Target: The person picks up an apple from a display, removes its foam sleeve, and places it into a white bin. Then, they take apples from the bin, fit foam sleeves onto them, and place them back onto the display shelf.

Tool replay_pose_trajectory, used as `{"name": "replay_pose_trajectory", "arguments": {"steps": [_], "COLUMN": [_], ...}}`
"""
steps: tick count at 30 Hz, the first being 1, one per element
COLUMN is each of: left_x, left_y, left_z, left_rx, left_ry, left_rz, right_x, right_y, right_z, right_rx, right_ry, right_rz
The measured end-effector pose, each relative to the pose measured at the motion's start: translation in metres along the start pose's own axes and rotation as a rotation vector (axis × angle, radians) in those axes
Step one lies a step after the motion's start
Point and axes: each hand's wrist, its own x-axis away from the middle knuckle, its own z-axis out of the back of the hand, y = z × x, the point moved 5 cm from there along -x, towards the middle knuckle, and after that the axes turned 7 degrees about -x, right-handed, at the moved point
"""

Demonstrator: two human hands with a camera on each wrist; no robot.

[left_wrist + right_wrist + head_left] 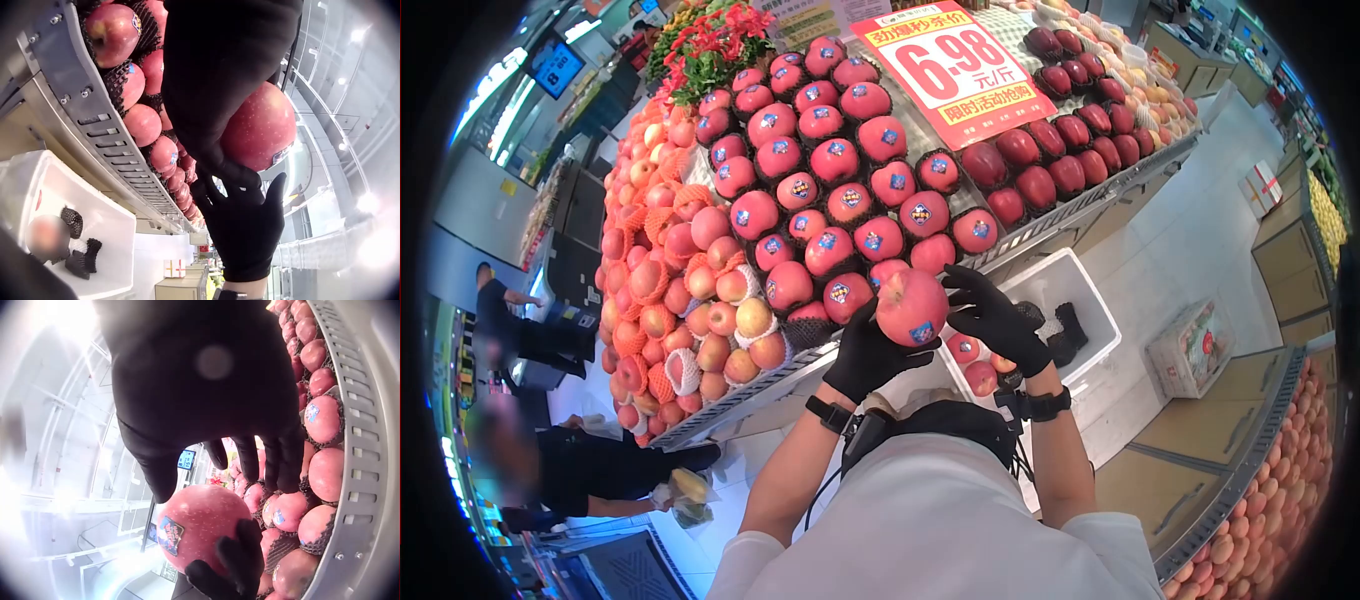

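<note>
the left hand [870, 352] gripped a red apple [912, 307] from below, its fingers curled round the fruit, and a blue sticker [921, 332] showed on the skin. the right hand [1002, 325] hovered just beside the apple, its fingers apart and loosely bent; whether its thumb touched the fruit could not be told. the apple was held up near the edge of the display stand [750, 396], whose nearest apples sat in black nets, beside a white bin [1092, 300]
</note>
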Motion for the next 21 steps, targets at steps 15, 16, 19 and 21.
{"name": "replay_pose_trajectory", "arguments": {"steps": [15,16,19,21], "left_x": [0.008,0.009,0.005,0.000], "left_y": [-0.016,-0.019,-0.025,-0.029], "left_z": [-0.025,-0.024,-0.017,-0.014], "left_rx": [1.257,1.164,0.834,0.675], "left_ry": [-0.451,-0.459,-0.302,-0.135], "left_rz": [0.571,0.577,0.589,0.507], "right_x": [-0.009,-0.009,-0.011,-0.012], "right_y": [0.034,0.033,0.042,0.044], "right_z": [0.010,0.008,0.014,0.016], "right_rx": [-0.621,-0.791,-0.821,-0.818], "right_ry": [0.157,0.145,0.194,0.203], "right_rz": [0.053,0.060,-0.011,-0.039]}}
